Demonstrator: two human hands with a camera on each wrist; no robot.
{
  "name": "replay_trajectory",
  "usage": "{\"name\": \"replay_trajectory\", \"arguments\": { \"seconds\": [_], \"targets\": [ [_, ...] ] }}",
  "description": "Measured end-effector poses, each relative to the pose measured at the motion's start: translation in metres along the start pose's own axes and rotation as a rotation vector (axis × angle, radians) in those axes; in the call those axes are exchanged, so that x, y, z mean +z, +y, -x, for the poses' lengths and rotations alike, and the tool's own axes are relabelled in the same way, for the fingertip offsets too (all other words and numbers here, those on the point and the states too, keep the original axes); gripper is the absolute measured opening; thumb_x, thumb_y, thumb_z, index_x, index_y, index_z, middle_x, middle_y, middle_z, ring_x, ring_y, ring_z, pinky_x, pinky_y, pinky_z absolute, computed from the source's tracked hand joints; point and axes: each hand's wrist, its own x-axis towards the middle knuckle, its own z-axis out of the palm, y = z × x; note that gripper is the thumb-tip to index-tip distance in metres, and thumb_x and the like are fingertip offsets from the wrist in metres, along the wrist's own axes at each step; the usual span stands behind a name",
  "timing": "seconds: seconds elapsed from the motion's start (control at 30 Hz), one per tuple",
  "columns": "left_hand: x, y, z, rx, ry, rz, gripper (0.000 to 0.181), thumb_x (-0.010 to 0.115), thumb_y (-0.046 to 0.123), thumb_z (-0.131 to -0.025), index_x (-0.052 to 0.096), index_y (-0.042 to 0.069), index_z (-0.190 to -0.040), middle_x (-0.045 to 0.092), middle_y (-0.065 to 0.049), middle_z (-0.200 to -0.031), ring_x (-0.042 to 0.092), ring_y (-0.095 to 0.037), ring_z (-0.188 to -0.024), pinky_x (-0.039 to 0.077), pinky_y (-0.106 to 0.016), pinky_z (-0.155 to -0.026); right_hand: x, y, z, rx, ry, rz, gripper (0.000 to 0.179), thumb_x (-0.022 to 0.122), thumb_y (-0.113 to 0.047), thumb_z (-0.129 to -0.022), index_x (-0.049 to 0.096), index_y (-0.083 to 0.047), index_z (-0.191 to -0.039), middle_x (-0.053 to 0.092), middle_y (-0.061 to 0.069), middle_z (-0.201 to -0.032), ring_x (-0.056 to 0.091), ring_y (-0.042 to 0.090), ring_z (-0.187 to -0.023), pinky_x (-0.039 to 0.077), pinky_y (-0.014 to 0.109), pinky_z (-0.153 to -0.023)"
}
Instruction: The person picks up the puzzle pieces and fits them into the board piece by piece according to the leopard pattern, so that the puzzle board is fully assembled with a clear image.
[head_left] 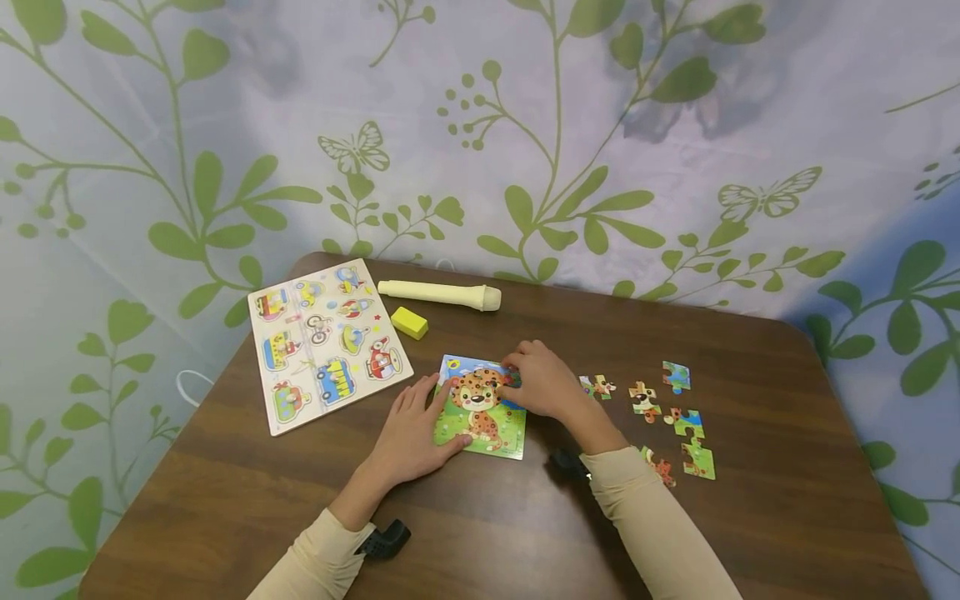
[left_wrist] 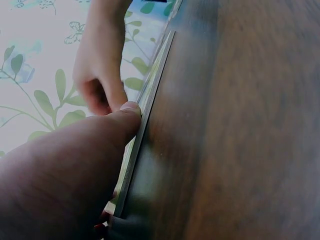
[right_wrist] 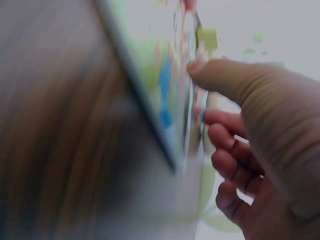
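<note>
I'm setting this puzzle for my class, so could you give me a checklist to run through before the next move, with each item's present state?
1. Puzzle steadied: ok; the left hand rests at its left side.
2. Right hand gripping a piece: cannot tell; its grip is hidden or blurred.
3. Loose pieces face up: ok for those in sight; they show printed pictures.
4. Loose pieces all fully visible: not ok; the right arm partly covers some.
5. Vehicle board off the puzzle: ok; it lies apart.
</note>
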Motion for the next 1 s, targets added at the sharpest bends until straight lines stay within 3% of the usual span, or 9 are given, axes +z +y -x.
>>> {"name": "replay_trajectory", "arguments": {
  "seconds": [0.17, 0.43, 0.67, 0.83, 1.0],
  "targets": [
    [0.001, 0.000, -0.001, 0.004, -0.007, 0.003, 0.092, 0.063, 0.066, -0.090, 0.034, 0.014, -0.161, 0.030, -0.016, -0.165, 0.026, -0.036, -0.155, 0.024, -0.058, -0.124, 0.006, -0.018, -0.010, 0.008, -0.017, 0.097, 0.041, 0.078, -0.041, -0.090, 0.074, -0.012, -0.119, 0.065, 0.005, -0.111, 0.056, 0.023, -0.099, 0.053, 0.039, -0.087],
    [0.003, -0.003, -0.002, -0.009, -0.026, -0.019, 0.093, 0.059, 0.070, -0.091, 0.031, 0.016, -0.162, 0.028, -0.013, -0.167, 0.024, -0.033, -0.156, 0.022, -0.056, -0.126, 0.009, -0.024, -0.011, 0.009, 0.010, 0.073, 0.040, 0.079, -0.039, -0.089, 0.074, -0.013, -0.119, 0.065, 0.006, -0.111, 0.058, 0.025, -0.100, 0.054, 0.042, -0.086],
    [0.002, -0.004, -0.003, -0.004, -0.007, -0.014, 0.092, 0.061, 0.067, -0.091, 0.033, 0.015, -0.161, 0.029, -0.014, -0.166, 0.026, -0.034, -0.155, 0.023, -0.057, -0.126, 0.011, -0.032, -0.017, -0.020, 0.034, 0.069, 0.037, 0.076, -0.040, -0.092, 0.077, -0.015, -0.119, 0.067, 0.004, -0.110, 0.059, 0.024, -0.098, 0.054, 0.040, -0.085],
    [0.003, -0.004, -0.004, -0.003, -0.003, -0.016, 0.093, 0.061, 0.068, -0.091, 0.032, 0.016, -0.162, 0.029, -0.014, -0.166, 0.026, -0.033, -0.155, 0.023, -0.056, -0.126, 0.013, -0.037, -0.021, 0.016, 0.027, 0.035, 0.025, 0.077, -0.033, -0.092, 0.080, -0.018, -0.112, 0.070, 0.002, -0.107, 0.061, 0.023, -0.096, 0.055, 0.038, -0.082],
    [0.005, -0.005, -0.002, 0.001, -0.007, -0.012, 0.093, 0.061, 0.067, -0.091, 0.029, 0.017, -0.163, 0.029, -0.014, -0.166, 0.027, -0.034, -0.155, 0.024, -0.057, -0.125, 0.016, -0.034, -0.019, 0.055, -0.004, -0.074, 0.027, 0.077, -0.034, -0.092, 0.080, -0.019, -0.115, 0.069, 0.001, -0.104, 0.058, 0.020, -0.092, 0.052, 0.035, -0.077]
  ]
}}
